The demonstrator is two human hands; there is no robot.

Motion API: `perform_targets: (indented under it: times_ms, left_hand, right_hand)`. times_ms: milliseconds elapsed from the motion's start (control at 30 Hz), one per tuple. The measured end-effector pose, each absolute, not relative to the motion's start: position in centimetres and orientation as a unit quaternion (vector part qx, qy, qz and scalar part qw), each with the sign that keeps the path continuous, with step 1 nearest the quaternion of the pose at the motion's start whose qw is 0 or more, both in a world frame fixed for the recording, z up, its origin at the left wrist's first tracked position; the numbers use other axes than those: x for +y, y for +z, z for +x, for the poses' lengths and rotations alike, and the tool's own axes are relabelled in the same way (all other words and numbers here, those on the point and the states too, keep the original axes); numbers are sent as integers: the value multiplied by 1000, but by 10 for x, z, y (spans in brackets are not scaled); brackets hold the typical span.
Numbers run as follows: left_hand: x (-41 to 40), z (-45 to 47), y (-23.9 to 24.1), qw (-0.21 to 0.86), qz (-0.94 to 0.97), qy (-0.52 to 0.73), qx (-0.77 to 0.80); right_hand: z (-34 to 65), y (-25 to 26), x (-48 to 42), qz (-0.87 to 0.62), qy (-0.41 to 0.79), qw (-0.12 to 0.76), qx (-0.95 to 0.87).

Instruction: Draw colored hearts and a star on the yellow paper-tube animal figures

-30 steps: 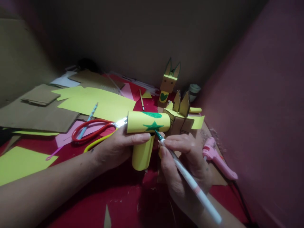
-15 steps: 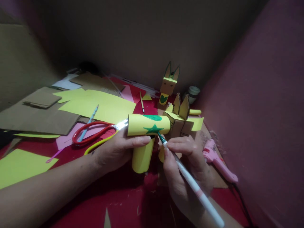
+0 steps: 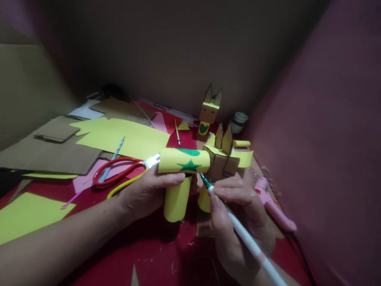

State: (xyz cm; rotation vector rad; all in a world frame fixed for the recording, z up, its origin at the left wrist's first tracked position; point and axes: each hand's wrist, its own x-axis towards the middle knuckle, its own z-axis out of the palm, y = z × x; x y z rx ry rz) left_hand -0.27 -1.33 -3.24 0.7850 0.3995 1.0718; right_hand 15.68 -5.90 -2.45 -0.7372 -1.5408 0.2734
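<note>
My left hand (image 3: 154, 184) is closed round a yellow paper tube (image 3: 168, 161), its thumb along the lower edge. Green shapes mark the tube: a filled star (image 3: 189, 166) and part of another shape above it. Between the thumb and fingers of my right hand (image 3: 241, 214) is a white marker (image 3: 250, 242) with a green tip, which points up at the tube's lower edge, close to the star. A cardboard head with two pointed ears (image 3: 223, 157) lies at the tube's right end. Below the tube hangs a second yellow tube (image 3: 176, 200).
Red-handled scissors (image 3: 119, 167) lie left of the tube, with a pencil (image 3: 114, 157) and yellow paper (image 3: 127, 137) nearby. Cardboard sheets (image 3: 53, 153) are at far left. A cardboard figure with a green heart (image 3: 208, 113) stands behind. At right lies a pink glue gun (image 3: 275, 206).
The marker tip has moved off the star, down and slightly right, with my right hand. My left hand still holds the tube. The whole view has shifted a little.
</note>
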Motion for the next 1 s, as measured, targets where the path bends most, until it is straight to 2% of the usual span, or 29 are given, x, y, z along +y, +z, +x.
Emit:
perform_targets:
  times_ms: [300,533,1000]
  left_hand:
    - [-10,-11,-39,821,256,460,221]
    - [-7,-8,-37,821,280,466,173]
    - [-12,-4,-34,801,300,486,178]
  right_hand:
    - [162,-24,-51,-317,110,650,-682]
    - [163,-31,-43,-313,92,627,-707]
    - [162,-28,-45,-326,119,612,-711]
